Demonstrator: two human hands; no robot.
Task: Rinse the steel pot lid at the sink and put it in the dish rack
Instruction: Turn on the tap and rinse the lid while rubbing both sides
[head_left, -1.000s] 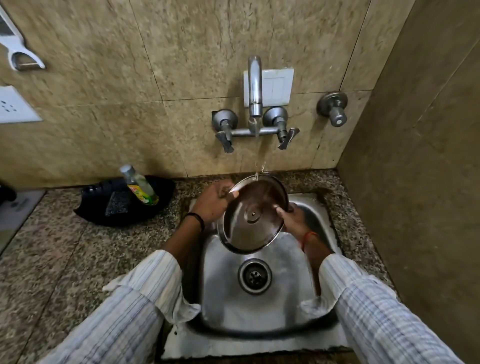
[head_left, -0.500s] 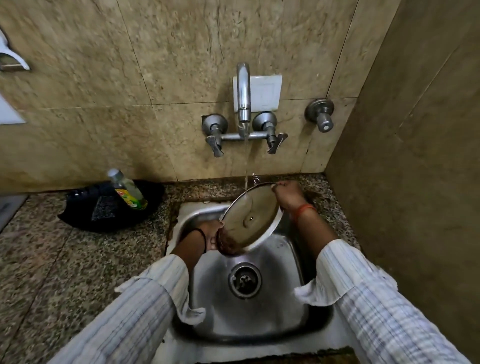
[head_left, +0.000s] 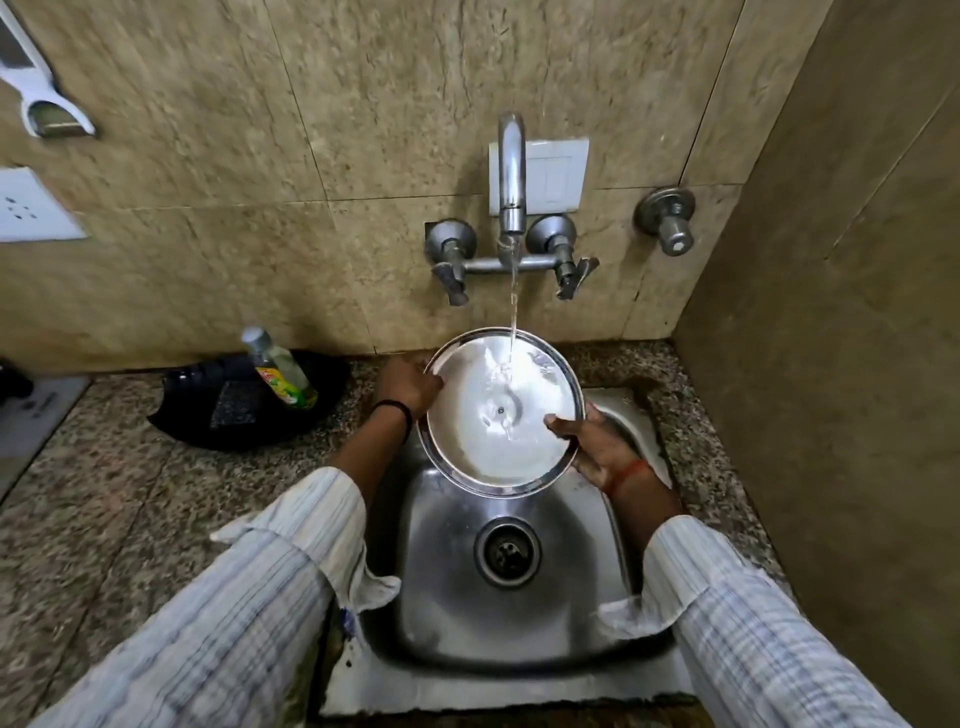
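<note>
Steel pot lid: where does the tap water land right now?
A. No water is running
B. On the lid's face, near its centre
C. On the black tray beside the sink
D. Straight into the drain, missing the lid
B: the stream from the tap falls onto the steel pot lid near its centre, while the left hand and right hand grip opposite rims above the sink.

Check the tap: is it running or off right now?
Running. A thin stream falls from the tap onto the inner face of the steel pot lid, splashing near its centre above the sink.
</note>
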